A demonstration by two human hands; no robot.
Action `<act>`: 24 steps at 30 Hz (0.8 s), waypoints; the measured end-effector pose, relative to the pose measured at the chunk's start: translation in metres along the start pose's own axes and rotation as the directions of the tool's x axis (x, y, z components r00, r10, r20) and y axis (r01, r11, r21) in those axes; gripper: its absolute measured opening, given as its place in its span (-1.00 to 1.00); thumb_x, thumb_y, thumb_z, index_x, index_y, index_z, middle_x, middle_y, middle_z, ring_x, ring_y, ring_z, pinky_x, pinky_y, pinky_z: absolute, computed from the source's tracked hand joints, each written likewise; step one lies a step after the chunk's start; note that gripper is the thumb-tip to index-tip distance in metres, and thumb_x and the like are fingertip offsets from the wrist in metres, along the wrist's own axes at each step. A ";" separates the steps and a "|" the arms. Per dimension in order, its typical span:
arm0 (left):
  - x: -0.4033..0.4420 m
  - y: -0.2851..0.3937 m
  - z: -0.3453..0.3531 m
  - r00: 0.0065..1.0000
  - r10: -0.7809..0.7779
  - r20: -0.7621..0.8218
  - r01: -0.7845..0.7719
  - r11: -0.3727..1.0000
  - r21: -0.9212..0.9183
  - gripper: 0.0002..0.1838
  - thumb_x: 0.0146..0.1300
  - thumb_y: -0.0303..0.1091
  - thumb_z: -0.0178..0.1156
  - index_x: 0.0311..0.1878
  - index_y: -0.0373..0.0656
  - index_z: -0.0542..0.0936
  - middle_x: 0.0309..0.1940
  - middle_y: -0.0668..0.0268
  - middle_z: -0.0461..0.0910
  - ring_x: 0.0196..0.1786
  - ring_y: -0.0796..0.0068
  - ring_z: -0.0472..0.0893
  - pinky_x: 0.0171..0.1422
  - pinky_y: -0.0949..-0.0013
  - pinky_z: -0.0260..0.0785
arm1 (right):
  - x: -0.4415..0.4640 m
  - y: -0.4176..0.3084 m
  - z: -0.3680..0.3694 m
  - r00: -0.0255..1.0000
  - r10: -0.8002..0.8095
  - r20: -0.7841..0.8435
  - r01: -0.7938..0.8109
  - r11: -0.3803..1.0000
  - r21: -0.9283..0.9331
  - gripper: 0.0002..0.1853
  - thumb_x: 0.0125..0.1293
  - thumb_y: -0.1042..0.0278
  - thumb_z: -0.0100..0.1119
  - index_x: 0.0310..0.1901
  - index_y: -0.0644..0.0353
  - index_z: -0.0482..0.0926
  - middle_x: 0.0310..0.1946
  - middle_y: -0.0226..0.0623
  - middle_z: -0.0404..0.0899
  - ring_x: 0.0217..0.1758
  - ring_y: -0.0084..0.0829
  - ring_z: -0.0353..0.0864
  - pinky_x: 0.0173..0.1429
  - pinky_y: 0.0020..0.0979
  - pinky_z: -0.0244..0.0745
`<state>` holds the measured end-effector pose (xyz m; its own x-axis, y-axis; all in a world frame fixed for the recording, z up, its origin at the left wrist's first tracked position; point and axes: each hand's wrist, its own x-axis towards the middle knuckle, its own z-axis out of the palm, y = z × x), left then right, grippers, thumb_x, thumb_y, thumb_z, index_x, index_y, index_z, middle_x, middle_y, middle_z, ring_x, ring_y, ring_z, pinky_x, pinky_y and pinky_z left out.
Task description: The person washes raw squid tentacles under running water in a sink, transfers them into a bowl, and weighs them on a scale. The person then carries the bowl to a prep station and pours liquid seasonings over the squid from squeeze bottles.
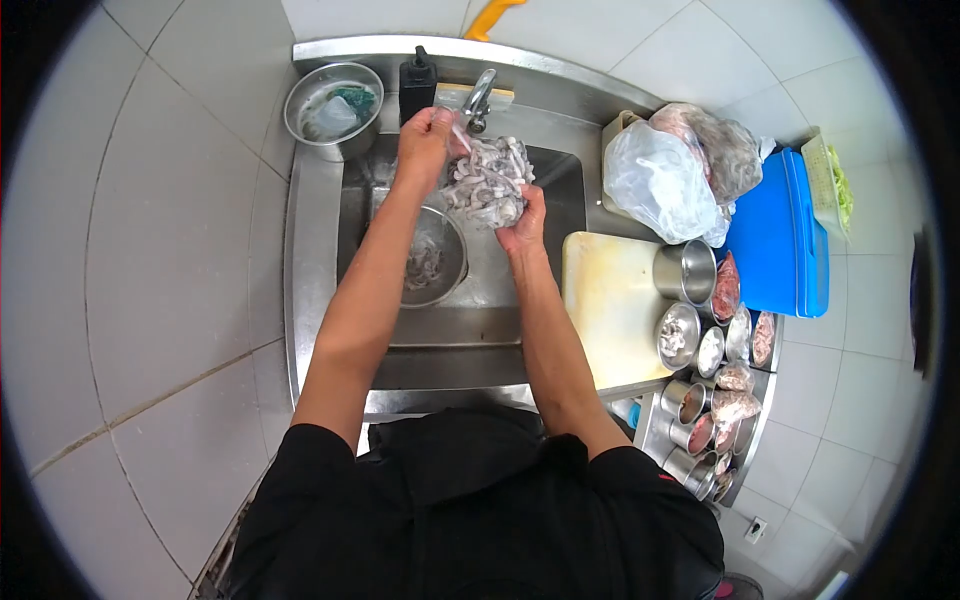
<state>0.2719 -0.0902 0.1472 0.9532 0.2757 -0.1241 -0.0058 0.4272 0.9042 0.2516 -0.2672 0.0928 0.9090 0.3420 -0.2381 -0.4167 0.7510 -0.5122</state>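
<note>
Both hands hold a clear plastic bag full of grey-white squid pieces (489, 180) above the sink. My left hand (425, 145) is closed on the upper left of the bag, where thin plastic shows by the fingers. At the bag's lower right, my right hand (524, 218) grips it from the side. Below and to the left stands a round metal bowl (462, 262) in the sink, with some similar pieces in its bottom. My left forearm hides part of the bowl.
The steel sink (490, 325) has a tap (482, 95) and a black pump bottle (417, 85) behind it. A metal pot (333, 145) stands back left. To the right are a cutting board (610, 300), plastic bags (660, 175), a blue box (775, 240) and several metal containers (685, 272).
</note>
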 end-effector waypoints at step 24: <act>-0.053 -0.055 -0.070 0.975 -0.203 0.089 0.221 0.854 -0.470 -0.44 0.00 -0.45 0.08 0.18 -0.21 0.41 0.05 0.18 0.53 0.12 0.17 0.53 0.13 -0.12 0.40 | 0.007 -0.003 0.060 0.976 0.171 0.133 -0.054 0.785 -0.617 -0.36 -0.03 0.60 0.29 0.16 0.12 0.34 -0.04 -0.32 0.55 -0.03 -0.42 0.57 -0.01 -0.38 0.53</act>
<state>0.2003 -0.0683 0.0752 0.9576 0.1056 -0.2681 0.0632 0.8309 0.5529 0.2594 -0.2337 0.1422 0.8165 0.5376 -0.2106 -0.3784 0.2226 -0.8985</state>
